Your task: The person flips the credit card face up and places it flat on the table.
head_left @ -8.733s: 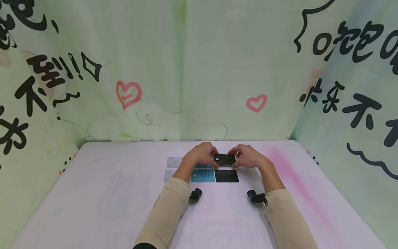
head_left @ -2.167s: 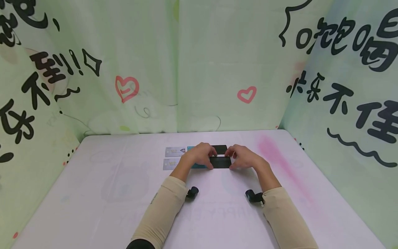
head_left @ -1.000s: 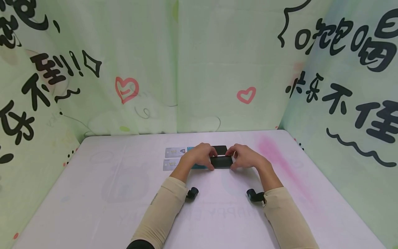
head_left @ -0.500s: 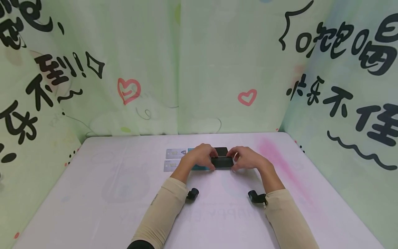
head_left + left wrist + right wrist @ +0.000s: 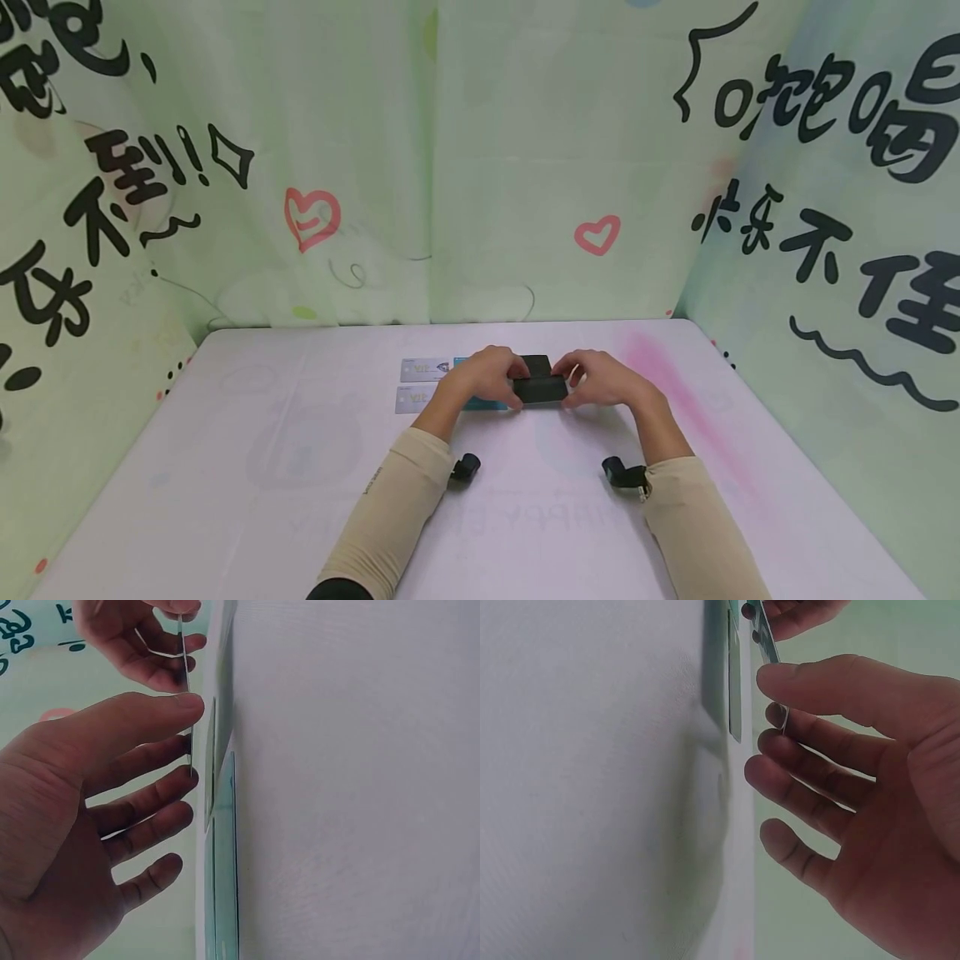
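Observation:
In the head view a black card (image 5: 540, 390) is held level by both hands, a little above the table. My left hand (image 5: 491, 373) pinches its left edge between thumb and fingers, and my right hand (image 5: 603, 379) pinches the right edge. The left wrist view shows the card (image 5: 185, 667) nearly edge-on, clear of the tabletop. From the right wrist camera, the thumb and fingertips grip the end of the card (image 5: 769, 637). Behind it lies a second black card (image 5: 536, 364), partly covered by the held one.
Left of the hands, two silver VIP cards (image 5: 424, 369) lie one behind the other. Beside them are blue cards (image 5: 486, 404), mostly hidden by my left hand. The white table (image 5: 300, 467) ends at a printed green curtain (image 5: 510, 167).
Earlier, both hands held a black card with a chip in the back row; they then moved to the front-row one. Over the last second this card has risen and shifted slightly right.

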Demonstrator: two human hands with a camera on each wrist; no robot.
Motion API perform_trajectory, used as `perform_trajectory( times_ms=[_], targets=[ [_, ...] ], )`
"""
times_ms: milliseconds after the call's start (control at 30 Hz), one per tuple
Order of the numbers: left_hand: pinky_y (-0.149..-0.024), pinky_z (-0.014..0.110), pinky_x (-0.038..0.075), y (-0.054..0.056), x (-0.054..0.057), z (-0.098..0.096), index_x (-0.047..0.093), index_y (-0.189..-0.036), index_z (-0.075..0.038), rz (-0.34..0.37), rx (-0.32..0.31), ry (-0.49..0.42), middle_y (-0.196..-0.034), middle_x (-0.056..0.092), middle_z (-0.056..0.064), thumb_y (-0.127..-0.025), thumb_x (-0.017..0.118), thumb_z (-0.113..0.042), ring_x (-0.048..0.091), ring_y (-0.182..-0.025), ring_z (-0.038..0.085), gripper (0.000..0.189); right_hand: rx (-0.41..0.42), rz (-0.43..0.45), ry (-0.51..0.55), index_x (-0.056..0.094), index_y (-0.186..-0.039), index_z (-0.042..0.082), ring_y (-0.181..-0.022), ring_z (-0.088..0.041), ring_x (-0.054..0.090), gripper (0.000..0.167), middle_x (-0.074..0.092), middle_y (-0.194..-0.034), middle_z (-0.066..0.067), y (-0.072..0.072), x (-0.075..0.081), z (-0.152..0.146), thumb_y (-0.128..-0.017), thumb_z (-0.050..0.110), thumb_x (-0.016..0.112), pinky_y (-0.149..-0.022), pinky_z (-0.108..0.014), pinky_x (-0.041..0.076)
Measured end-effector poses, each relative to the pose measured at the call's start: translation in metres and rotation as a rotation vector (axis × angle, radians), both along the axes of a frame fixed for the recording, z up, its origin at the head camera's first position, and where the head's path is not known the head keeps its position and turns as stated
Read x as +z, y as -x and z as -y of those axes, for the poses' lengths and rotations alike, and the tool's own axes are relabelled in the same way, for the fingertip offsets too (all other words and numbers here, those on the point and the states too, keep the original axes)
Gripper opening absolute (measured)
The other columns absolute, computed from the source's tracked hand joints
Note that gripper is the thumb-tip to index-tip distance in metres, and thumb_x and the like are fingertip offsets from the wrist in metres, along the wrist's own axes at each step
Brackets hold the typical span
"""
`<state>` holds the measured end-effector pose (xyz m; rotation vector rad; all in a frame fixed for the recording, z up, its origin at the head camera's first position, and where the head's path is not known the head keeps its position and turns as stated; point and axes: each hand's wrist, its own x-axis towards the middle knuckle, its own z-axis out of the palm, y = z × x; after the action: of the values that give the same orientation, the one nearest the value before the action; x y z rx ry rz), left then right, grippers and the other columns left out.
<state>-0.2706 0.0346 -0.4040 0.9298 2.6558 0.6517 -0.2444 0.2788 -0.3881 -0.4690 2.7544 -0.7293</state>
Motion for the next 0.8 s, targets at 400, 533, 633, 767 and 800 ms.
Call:
perform_trajectory(
  times_ms=[400,533,633,767,800],
  targets=[
    [-0.101,0.034,0.051,0.000,0.000,-0.001,0.072,-0.131,-0.016,-0.027,-0.002,0.009,-0.120,0.070,0.000,-0.085,0.086,-0.030,0.060,-0.107,0.014,0.050,0.020,-0.040,0.029,0.070,-0.124,0.009,-0.099,-0.023,0.061,0.052,0.069,-0.106,-0.009,0.001,0.000,-0.010,-0.076,0.017,0.086,-0.080,-0.035,0.049],
    [-0.102,0.034,0.050,0.000,0.001,0.000,0.072,-0.131,-0.016,-0.029,-0.007,0.012,-0.121,0.070,0.001,-0.085,0.086,-0.030,0.060,-0.108,0.015,0.050,0.021,-0.042,0.036,0.070,-0.124,0.009,-0.100,-0.025,0.062,0.051,0.069,-0.106,-0.008,0.002,-0.001,-0.012,-0.076,0.016,0.086,-0.081,-0.035,0.049],
    [-0.103,0.035,0.050,-0.001,0.003,0.001,0.071,-0.133,-0.015,-0.025,-0.009,0.013,-0.122,0.069,0.002,-0.086,0.085,-0.030,0.060,-0.110,0.016,0.050,0.015,-0.039,0.041,0.070,-0.125,0.009,-0.102,-0.028,0.062,0.051,0.068,-0.107,-0.009,0.002,0.000,-0.013,-0.077,0.016,0.086,-0.081,-0.035,0.049],
    [-0.102,0.035,0.051,-0.001,0.004,0.001,0.071,-0.133,-0.015,-0.020,-0.011,0.013,-0.121,0.069,0.003,-0.087,0.085,-0.030,0.060,-0.110,0.017,0.050,0.008,-0.034,0.041,0.070,-0.125,0.010,-0.104,-0.029,0.062,0.051,0.068,-0.108,-0.009,0.001,0.002,-0.014,-0.077,0.016,0.086,-0.080,-0.035,0.049],
    [-0.101,0.035,0.051,-0.002,0.004,0.001,0.071,-0.133,-0.014,-0.019,-0.013,0.013,-0.120,0.069,0.004,-0.087,0.085,-0.029,0.060,-0.109,0.017,0.050,0.006,-0.032,0.040,0.070,-0.125,0.010,-0.104,-0.029,0.062,0.051,0.068,-0.109,-0.010,0.001,0.002,-0.014,-0.077,0.016,0.086,-0.081,-0.035,0.049]
  ],
)
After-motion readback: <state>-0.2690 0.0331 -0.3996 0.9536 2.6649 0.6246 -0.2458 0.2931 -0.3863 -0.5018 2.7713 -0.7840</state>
